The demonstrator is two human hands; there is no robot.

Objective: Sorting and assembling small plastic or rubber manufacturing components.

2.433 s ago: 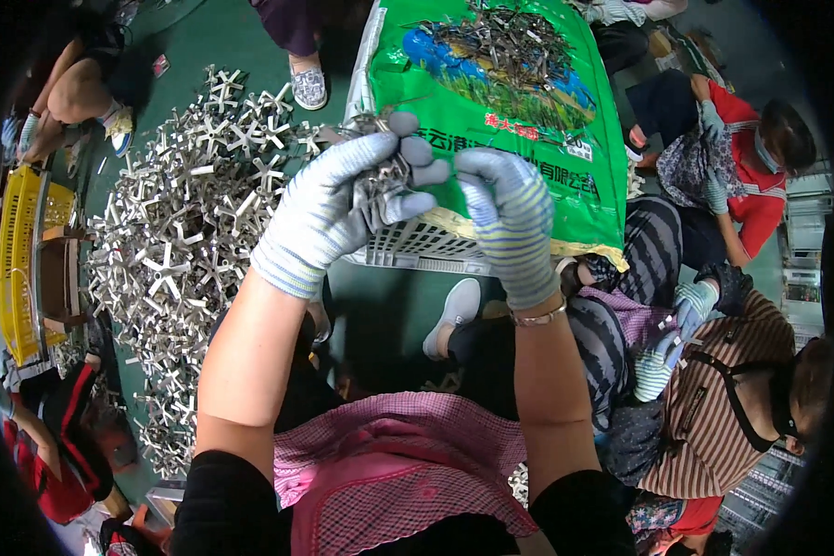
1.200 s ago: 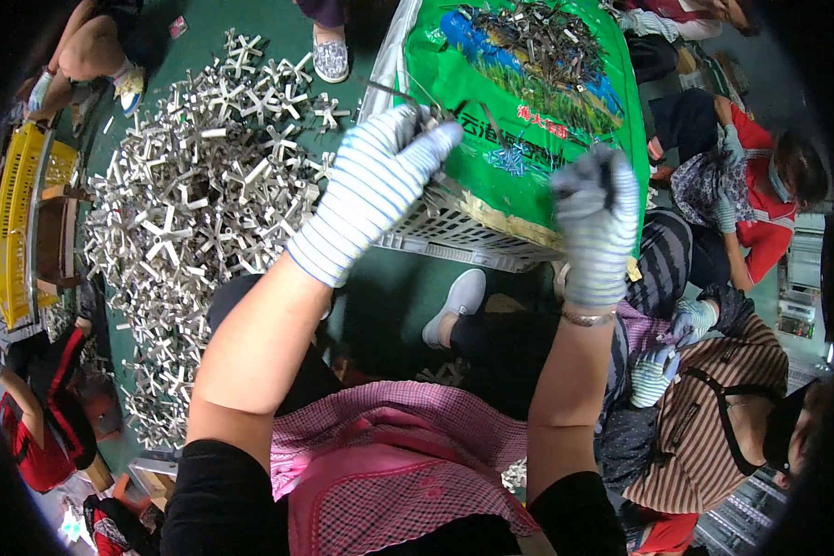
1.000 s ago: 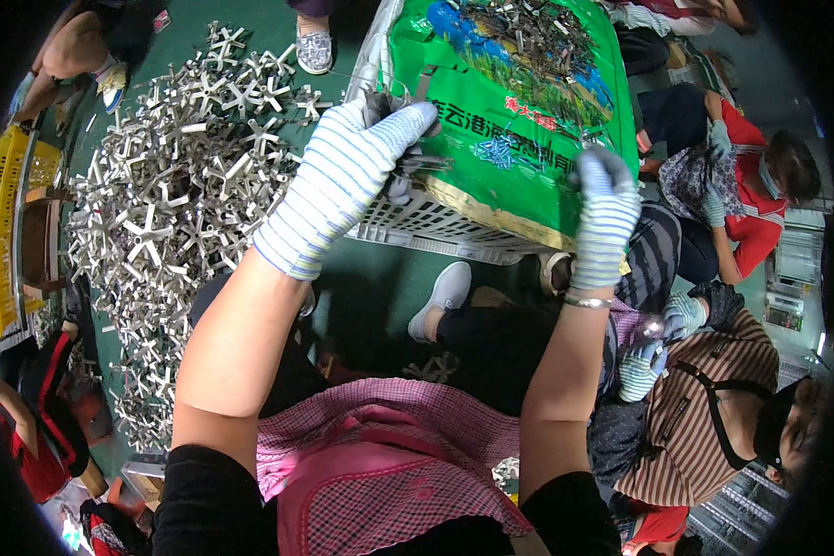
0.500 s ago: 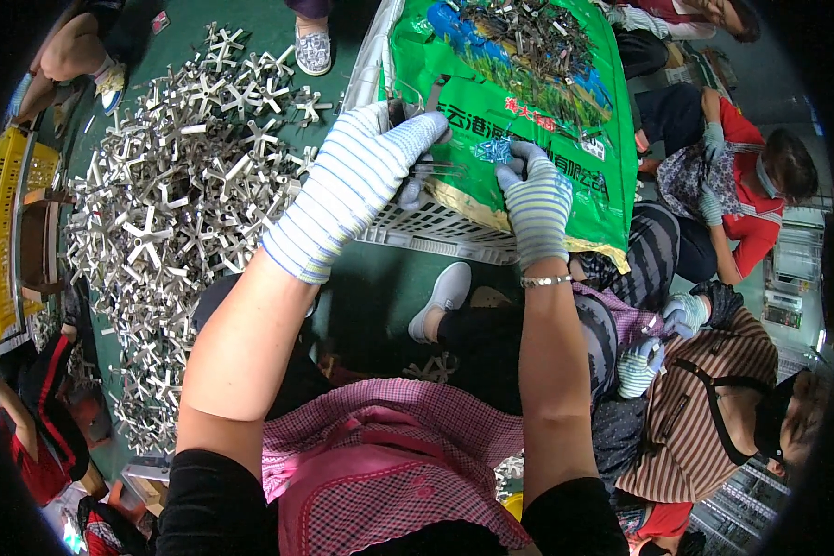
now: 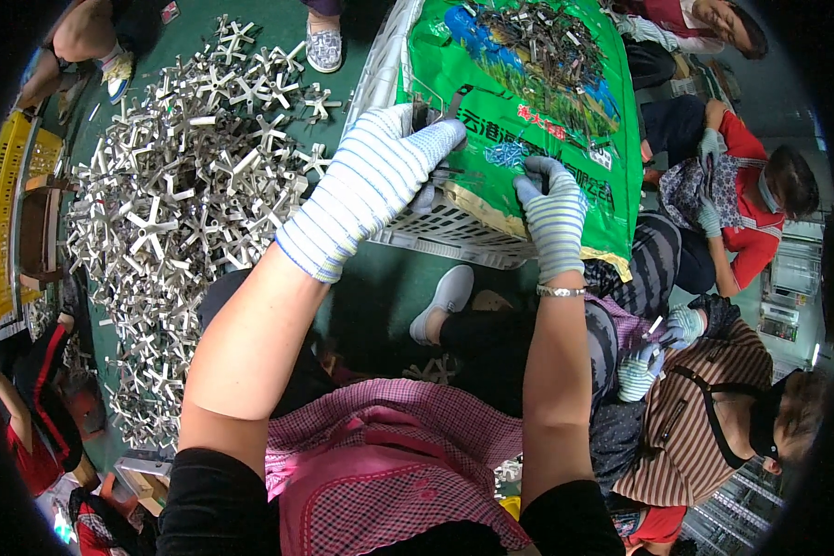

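My left hand (image 5: 372,176), in a white glove with blue stripes, is closed around a few thin dark metal strips (image 5: 456,102). Their ends stick out past my thumb over the near left corner of a green plastic bag (image 5: 491,190). My right hand (image 5: 558,213), also gloved, is bent with thumb and forefinger drawn together above the bag. Whatever those fingers may pinch is too small to make out. Just beyond the fingertips lies a small blue-and-white bundle of thin pieces (image 5: 505,154). A heap of small dark metal pieces (image 5: 551,44) rests on the bag's far part.
Under the bag is a white slatted plastic crate (image 5: 463,243). Left of it, a large pile of pale star-shaped metal parts (image 5: 171,208) covers the green floor. A yellow crate (image 5: 7,218) stands at far left. Several seated people work around me, one in a striped top (image 5: 704,417) close at right.
The view has shifted slightly, so the bag and both hands appear a little further right. My right fingertips now sit slightly apart from the blue-and-white bundle. My left hand keeps its grip.
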